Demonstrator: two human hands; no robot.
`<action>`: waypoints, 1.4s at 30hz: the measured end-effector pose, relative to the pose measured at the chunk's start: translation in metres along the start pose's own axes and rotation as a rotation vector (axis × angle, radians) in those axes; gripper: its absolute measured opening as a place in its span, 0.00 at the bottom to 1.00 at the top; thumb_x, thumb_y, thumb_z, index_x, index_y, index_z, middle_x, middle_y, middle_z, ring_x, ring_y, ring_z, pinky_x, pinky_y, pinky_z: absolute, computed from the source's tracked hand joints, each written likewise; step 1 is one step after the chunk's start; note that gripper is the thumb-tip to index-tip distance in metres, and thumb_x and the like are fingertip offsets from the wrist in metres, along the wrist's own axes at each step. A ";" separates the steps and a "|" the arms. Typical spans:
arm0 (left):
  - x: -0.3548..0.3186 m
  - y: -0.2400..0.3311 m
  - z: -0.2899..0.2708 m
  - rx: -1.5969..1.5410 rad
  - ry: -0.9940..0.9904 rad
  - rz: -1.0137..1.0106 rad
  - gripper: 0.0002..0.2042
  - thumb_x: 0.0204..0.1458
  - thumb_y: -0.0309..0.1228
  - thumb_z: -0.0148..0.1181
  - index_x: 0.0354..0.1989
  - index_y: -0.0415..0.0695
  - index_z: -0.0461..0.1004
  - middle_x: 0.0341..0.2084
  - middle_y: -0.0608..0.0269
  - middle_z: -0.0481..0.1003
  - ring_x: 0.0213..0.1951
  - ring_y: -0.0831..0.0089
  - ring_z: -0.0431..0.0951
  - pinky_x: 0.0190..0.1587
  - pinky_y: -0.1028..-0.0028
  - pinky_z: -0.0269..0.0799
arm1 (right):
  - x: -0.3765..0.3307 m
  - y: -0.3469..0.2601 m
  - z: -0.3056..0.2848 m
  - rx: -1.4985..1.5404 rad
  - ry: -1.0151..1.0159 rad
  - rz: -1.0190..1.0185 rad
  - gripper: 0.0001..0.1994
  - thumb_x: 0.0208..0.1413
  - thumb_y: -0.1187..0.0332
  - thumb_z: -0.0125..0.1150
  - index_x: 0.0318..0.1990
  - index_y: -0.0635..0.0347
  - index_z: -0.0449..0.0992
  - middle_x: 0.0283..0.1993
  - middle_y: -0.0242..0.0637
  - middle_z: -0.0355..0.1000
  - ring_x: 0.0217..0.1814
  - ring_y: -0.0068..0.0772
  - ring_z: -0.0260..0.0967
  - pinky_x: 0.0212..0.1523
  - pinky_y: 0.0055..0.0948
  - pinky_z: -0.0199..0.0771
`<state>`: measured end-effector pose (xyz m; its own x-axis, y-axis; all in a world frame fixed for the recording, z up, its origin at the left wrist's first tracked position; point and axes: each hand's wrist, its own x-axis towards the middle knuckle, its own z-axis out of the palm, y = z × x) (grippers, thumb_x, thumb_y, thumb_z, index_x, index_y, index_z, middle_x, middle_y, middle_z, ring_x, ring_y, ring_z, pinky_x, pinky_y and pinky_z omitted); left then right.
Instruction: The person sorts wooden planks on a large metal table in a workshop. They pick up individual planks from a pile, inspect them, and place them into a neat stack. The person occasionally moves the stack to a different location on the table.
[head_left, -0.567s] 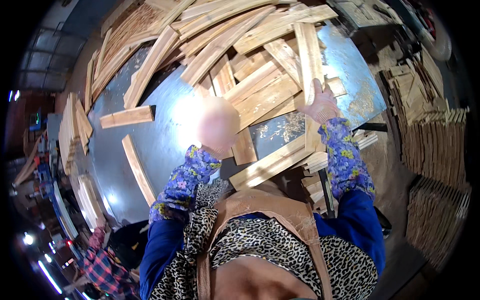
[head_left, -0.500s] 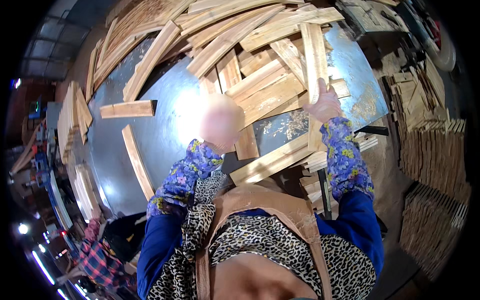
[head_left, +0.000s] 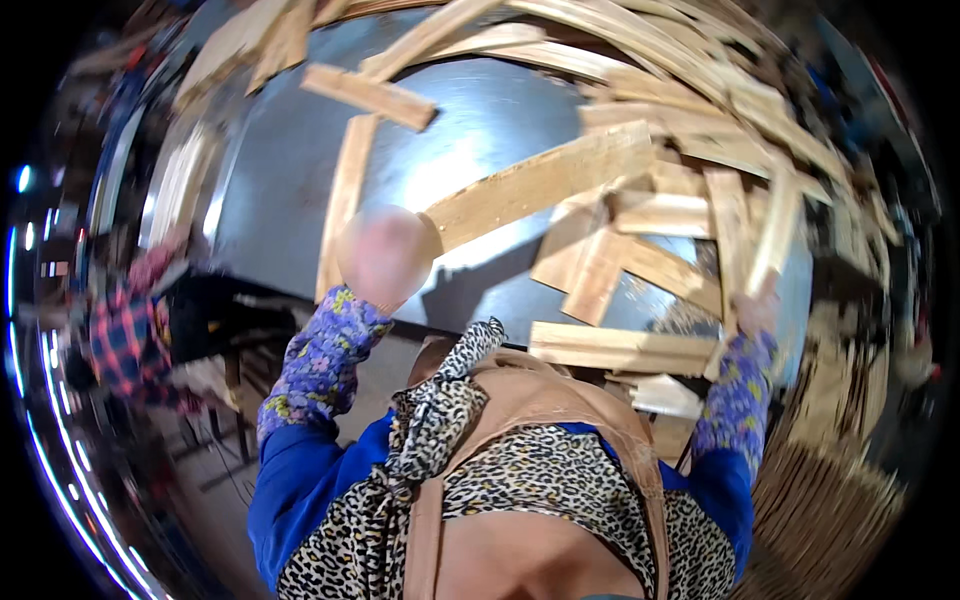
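A wide wooden board [head_left: 540,187] reaches up and to the right from my left hand [head_left: 385,258], which grips its near end over the metal table [head_left: 470,110]. That hand is blurred, so its single fingers do not show. At the right side of the table, my right hand [head_left: 756,312] is closed round the lower end of a narrow, pale wooden strip [head_left: 776,230]. Another narrow board [head_left: 728,235] stands out just left of the strip. Several more boards lie crossed between my hands, among them a light board [head_left: 620,348] along the near edge.
Long planks [head_left: 640,45] are heaped along the far side. A short board [head_left: 368,95] and a narrow board [head_left: 347,195] lie at the left. Stacked thin slats [head_left: 820,520] stand at lower right. A person in a checked shirt [head_left: 130,340] is at the left beyond the table.
The view has swung left, so the table's things sit further right. My left hand has drawn a wide board out leftward from the pile; my right hand still holds its strip.
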<state>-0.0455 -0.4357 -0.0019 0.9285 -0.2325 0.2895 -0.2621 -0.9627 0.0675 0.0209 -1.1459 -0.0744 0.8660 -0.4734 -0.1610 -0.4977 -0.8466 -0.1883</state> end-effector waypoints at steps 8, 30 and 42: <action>-0.140 -0.117 0.028 0.178 -0.014 -0.593 0.34 0.47 0.46 0.79 0.62 0.46 0.77 0.58 0.51 0.78 0.60 0.45 0.79 0.62 0.51 0.77 | -0.037 -0.053 0.040 0.110 0.156 -0.045 0.55 0.50 0.55 0.77 0.84 0.61 0.54 0.72 0.67 0.71 0.72 0.63 0.74 0.72 0.49 0.75; -0.187 -0.249 0.094 -1.629 -0.223 -0.961 0.43 0.55 0.42 0.71 0.79 0.42 0.63 0.63 0.36 0.75 0.61 0.40 0.80 0.66 0.47 0.78 | -0.335 -0.571 0.261 1.228 -0.964 -0.143 0.47 0.60 0.65 0.74 0.83 0.68 0.56 0.69 0.53 0.75 0.70 0.50 0.74 0.72 0.39 0.74; -0.155 -0.277 0.018 -2.304 0.024 -1.079 0.47 0.52 0.39 0.76 0.79 0.36 0.63 0.63 0.49 0.80 0.62 0.56 0.82 0.68 0.58 0.78 | -0.146 -0.759 0.270 -0.134 0.001 -0.936 0.48 0.50 0.52 0.75 0.79 0.49 0.60 0.68 0.54 0.70 0.72 0.60 0.69 0.70 0.60 0.71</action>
<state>-0.1117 -0.1356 -0.0829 0.8731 -0.0077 -0.4875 0.2875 0.8156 0.5022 0.2594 -0.3683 -0.1694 0.9110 0.4124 0.0001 0.4090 -0.9036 -0.1275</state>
